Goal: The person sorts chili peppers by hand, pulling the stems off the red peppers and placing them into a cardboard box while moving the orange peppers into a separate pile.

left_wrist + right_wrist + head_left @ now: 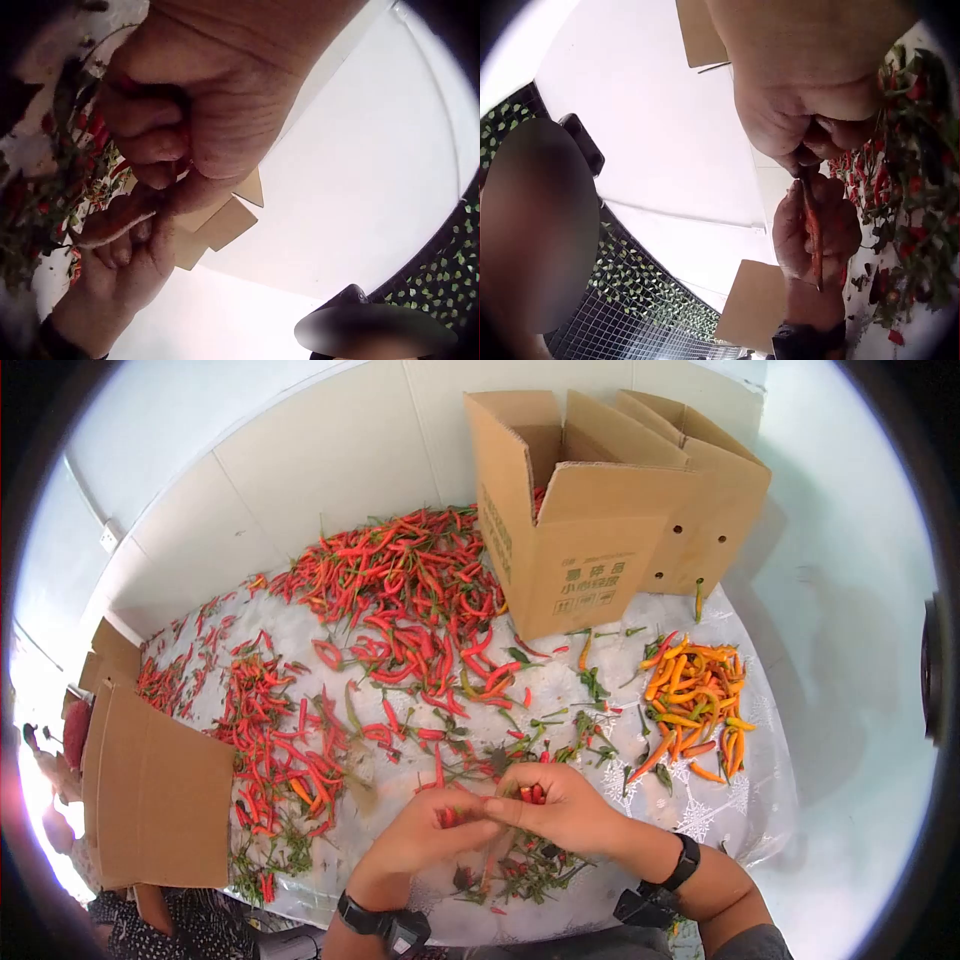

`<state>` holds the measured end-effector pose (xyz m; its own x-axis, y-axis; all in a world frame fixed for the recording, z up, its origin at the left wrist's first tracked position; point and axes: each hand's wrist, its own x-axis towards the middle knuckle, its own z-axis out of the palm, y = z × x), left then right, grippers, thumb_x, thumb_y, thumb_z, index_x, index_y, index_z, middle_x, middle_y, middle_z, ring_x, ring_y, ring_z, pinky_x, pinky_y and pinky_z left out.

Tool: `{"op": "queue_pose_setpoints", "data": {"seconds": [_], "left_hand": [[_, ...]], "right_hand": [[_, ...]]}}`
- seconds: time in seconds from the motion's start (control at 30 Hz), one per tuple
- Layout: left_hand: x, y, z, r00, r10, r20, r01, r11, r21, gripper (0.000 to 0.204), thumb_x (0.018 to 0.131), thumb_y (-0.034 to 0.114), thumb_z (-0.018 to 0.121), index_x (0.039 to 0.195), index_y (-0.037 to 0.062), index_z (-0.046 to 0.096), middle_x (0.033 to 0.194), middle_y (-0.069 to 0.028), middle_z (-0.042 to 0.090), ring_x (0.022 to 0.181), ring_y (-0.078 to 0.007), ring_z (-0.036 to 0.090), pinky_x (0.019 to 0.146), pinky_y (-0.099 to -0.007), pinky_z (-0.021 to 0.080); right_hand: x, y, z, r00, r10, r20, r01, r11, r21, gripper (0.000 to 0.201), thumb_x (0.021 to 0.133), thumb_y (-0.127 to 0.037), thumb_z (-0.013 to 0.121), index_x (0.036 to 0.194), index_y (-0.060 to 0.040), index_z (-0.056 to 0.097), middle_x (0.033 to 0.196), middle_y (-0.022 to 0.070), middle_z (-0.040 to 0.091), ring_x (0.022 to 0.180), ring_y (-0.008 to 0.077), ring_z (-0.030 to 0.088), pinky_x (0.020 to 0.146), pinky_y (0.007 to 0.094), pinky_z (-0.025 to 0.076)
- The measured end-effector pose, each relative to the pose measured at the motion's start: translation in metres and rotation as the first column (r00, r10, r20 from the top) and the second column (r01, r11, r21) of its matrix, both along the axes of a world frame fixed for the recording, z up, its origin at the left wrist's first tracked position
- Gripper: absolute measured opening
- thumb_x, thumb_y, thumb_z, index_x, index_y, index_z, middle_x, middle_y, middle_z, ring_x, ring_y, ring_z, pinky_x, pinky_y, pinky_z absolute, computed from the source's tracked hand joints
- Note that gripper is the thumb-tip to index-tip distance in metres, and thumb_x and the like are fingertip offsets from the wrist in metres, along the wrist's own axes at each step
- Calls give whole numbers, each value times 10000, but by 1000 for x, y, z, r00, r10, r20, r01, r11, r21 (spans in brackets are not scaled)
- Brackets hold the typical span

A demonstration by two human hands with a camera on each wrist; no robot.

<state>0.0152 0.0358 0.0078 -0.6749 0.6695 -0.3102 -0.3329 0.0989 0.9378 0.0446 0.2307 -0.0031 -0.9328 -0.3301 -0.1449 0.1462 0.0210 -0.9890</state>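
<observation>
My two hands meet over the near side of the table. The left hand [420,830] has its fingers curled round several red chili peppers [447,817]. More red chilies [532,794] show inside the curled fingers of my right hand [560,812]. In the right wrist view, one long red chili [814,232] runs from the right hand's fingertips down across the left hand's [799,225] fingers, its tip pointing down. Below the hands lie green stems and leaves [540,870] with bits of red chili. The palms hide part of what each hand holds.
A large heap of red chilies [400,565] lies at the back, a smaller pile [285,745] at the left. Orange-yellow chilies [695,695] are piled at the right. Open cardboard boxes [600,530] stand behind; another box [160,790] is at the left edge.
</observation>
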Motion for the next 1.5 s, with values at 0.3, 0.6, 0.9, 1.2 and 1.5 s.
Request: {"op": "queue_pose_setpoints", "data": {"seconds": [0.3,0.6,0.9,1.2,1.5], "left_hand": [[2,-1,0,990,134,35,-130,987,-89,117,841,127,644,903,28,655,644,48,561,508,-6,412,438,-186,285],[-1,-11,-11,920,358,161,-389,885,256,184,856,136,632,988,8,618,779,-14,619,517,-35,426,441,-173,307],[0,-9,-7,873,418,251,-480,827,291,163,867,123,613,959,-10,592,701,-55,581,488,-61,415,408,-190,294],[-5,-14,-2,785,498,369,-600,758,255,120,883,118,583,843,14,540,619,-55,515,425,-79,353,376,-222,264],[-7,-20,-5,795,489,359,-592,756,278,94,891,141,577,862,56,550,623,-14,520,431,-55,382,369,-188,240]], "right_hand": [[11,-4,8,723,83,-685,378,783,494,121,801,-162,617,804,-59,553,690,107,566,589,298,581,501,369,452],[8,4,26,977,78,-200,-4,938,346,336,801,-362,664,930,-55,624,693,120,597,628,218,588,594,319,457],[14,14,43,861,-256,-439,362,916,175,257,864,-285,609,931,-37,613,721,59,588,615,116,531,561,269,435],[-62,132,210,197,-741,-642,849,457,-267,336,912,-347,536,785,-37,557,511,-85,347,415,-5,268,377,191,174],[-90,162,170,701,-658,-275,678,734,-29,334,892,-356,562,770,-46,547,532,-50,400,376,28,275,329,194,198]]}}
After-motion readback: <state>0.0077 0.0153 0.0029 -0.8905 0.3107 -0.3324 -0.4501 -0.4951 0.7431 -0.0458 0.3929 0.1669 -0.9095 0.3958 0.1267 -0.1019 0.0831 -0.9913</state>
